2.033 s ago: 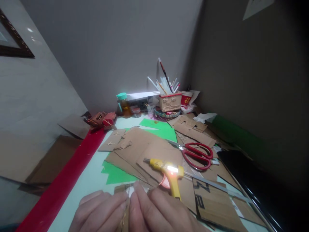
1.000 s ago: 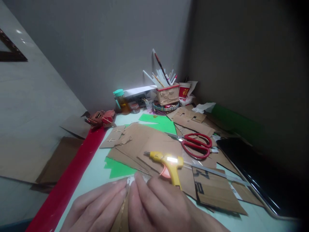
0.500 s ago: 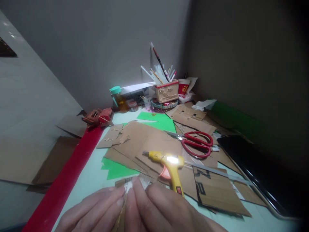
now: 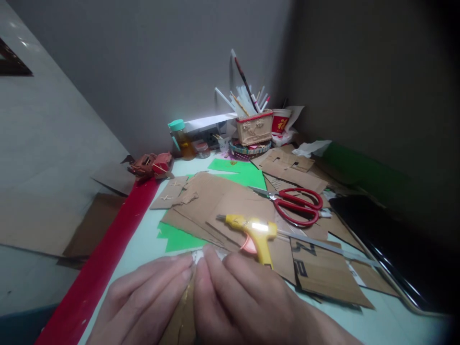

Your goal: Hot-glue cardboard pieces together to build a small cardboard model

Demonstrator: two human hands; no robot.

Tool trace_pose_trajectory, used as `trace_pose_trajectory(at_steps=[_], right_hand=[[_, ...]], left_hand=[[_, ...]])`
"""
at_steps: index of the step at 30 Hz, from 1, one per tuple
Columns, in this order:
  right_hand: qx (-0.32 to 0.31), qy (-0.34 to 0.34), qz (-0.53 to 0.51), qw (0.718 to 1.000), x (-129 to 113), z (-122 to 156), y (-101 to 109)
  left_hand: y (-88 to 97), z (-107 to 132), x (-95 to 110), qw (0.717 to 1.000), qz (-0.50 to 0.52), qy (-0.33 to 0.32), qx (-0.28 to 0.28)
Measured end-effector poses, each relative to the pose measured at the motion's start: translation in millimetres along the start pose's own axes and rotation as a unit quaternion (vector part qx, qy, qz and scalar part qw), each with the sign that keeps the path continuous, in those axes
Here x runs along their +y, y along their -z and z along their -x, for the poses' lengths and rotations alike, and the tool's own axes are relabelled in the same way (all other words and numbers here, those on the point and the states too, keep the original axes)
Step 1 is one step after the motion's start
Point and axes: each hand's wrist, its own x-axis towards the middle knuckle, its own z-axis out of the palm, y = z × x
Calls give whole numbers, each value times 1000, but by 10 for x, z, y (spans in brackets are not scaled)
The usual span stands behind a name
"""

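Close together at the bottom of the head view, my left hand [image 4: 151, 297] and my right hand [image 4: 237, 297] both pinch a piece of cardboard [image 4: 180, 311]. A seam or edge runs along its brown surface between my hands, and a bit of white shows at the fingertips. Much of the piece is hidden by my fingers. Just beyond my right hand lies a yellow hot glue gun [image 4: 253, 230] on its side, its nozzle pointing left. Red-handled scissors [image 4: 298, 206] rest behind it on cardboard sheets [image 4: 233, 199].
A black phone or tablet [image 4: 381, 244] lies at the right. At the back stand a pen box [image 4: 255, 128], a red paper cup [image 4: 280, 121] and a bottle [image 4: 182, 141]. Green paper [image 4: 179, 238] sticks out under the cardboard. A reddish model [image 4: 151, 165] sits at the left edge.
The view has shifted slightly, so the table's things appear a little higher and further right. Both hands stay closed on the cardboard, with more of its brown surface now showing between them.
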Motion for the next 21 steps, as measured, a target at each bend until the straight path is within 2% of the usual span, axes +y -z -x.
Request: trace_pose_trajectory(at_steps=[5, 7, 12, 21], right_hand=[[-1, -21, 1, 1000, -36, -1, -22], [-6, -28, -4, 1000, -44, -7, -21], [-10, -21, -19, 1000, -38, -12, 1], [-36, -35, -122, 991, 8, 13, 55]], left_hand=[[33, -43, -85, 997, 63, -7, -49], [27, -84, -80, 996, 75, 1, -45], [-1, -180, 69, 997, 67, 9, 27], [-32, -558, 284, 997, 64, 43, -16]])
